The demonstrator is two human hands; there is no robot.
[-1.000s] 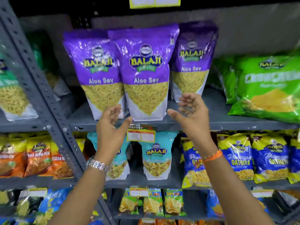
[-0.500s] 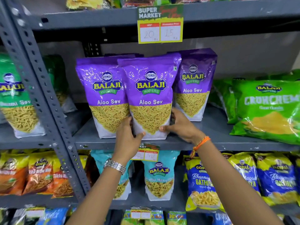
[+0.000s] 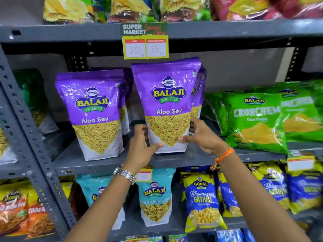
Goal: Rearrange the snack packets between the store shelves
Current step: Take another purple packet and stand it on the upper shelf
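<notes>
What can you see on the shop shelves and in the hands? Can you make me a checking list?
Surface: grey metal shelf, packets standing on it.
Job's things: purple Aloo Sev packet upright, held at its lower part by both hands; a second Aloo Sev packet stands to its left, apart from it; another purple one is partly hidden behind the held one.
Clutter: green Crunchem packets lean to the right; teal Balaji packet and blue Gopal Gathiya packet sit on the shelf below.
Grippers: left hand and right hand grip the packet's sides.
Cables: nothing seen.
Surroundings: price tag reading 20 and 15 hangs above.
</notes>
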